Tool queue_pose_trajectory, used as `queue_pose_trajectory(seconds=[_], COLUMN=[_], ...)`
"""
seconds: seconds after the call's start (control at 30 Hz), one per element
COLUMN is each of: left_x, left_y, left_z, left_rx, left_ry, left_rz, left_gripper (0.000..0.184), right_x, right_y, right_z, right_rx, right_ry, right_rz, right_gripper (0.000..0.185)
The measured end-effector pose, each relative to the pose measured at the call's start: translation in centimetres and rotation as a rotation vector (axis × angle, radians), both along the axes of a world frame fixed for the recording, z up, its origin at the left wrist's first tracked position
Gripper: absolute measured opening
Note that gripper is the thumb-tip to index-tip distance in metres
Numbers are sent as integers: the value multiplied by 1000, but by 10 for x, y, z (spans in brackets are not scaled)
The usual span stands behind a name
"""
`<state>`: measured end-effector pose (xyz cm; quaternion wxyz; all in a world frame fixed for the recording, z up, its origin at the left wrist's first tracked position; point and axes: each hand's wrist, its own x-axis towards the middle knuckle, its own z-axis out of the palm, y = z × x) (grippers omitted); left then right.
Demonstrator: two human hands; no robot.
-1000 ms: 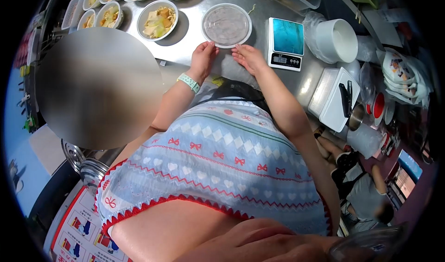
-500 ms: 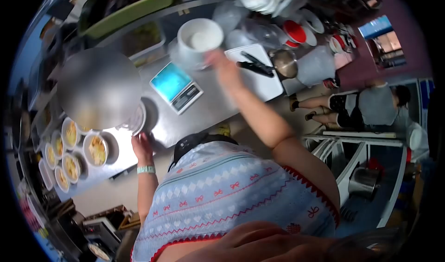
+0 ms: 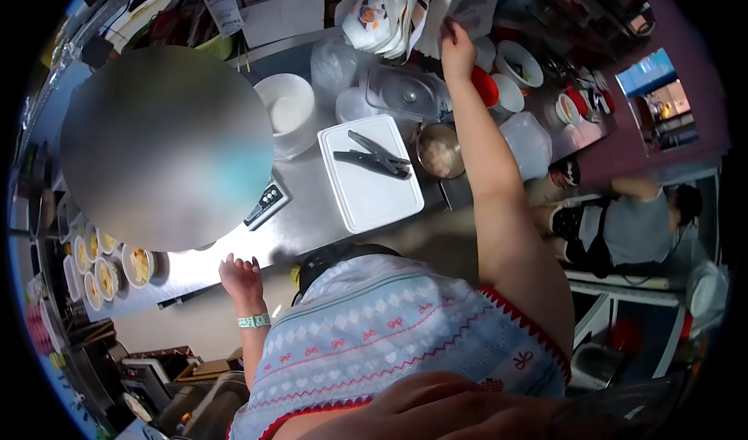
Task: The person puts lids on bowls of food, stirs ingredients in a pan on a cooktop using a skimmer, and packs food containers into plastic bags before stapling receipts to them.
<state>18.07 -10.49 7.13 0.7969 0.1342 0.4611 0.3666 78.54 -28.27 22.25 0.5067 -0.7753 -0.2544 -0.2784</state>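
Note:
My right hand is stretched out at the top, its fingertips closed on the edge of a white plastic bag in a hanging bunch of printed bags. Near the front edge of the metal counter, my left hand is empty, with its fingers loosely bent and apart. Between the hands lies a white lid with two black-handled tools on it. Part of the scale shows beside a large blurred disc that hides the counter behind it.
Bowls of food stand at the left end. White round tubs, a clear lidded container, a metal pot and red bowls line the counter. At the right is another person.
The view has swung to the right along the counter. My right hand has left the covered bowl, passed the white tubs and reached the bags. My left hand has also come away from the bowl.

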Motion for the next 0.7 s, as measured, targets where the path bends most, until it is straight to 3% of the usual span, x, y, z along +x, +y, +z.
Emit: queue_pose_trajectory(seconds=[0.07, 0.13, 0.2, 0.23, 0.27, 0.3, 0.33, 0.37, 0.43, 0.53, 0.67, 0.7], left_x=[12, 16, 9, 16, 1, 0, 1, 5, 12, 6, 4, 3], left_y=[-19, -28, -25, -30, -28, -32, -33, -37, -39, -42, -46, -48], left_z=[23, 29, 17, 29, 9, 5, 8, 16, 22, 21, 23, 23], left_rx=[-31, -66, -79, -89, -33, -31, -27, -51, -55, -23, -7, -22], left_ry=[22, 44, 5, 70, -85, -109, -126, -84, -90, -157, -162, -153], left_rz=[38, 82, 106, 150, 103, 105, 111, 142, 151, 143, 114, 103], left_gripper=[29, 32, 34, 33, 32, 32, 31, 31, 30, 27, 29, 29], right_x=[11, 12, 10, 9, 14, 21, 30, 28, 36, 3, 36, 42], right_y=[-1, -9, -12, -17, -18, -16, -8, -8, -11, -25, -46, -45], right_z=[-4, 5, 15, 21, 23, 22, 10, 16, 5, 26, 17, 18], right_rx=[76, 47, 288, 246, 139, -102, -167, -347, -167, -184, -236, -84], right_ry=[-27, -112, 10, 16, -29, -395, -525, -456, -347, 11, 22, 119], right_rz=[60, -61, 82, 137, 137, 8, -44, -11, 80, 130, 194, 323], right_gripper=[25, 20, 22, 23, 28, 36, 42, 39, 23, 29, 31, 29])
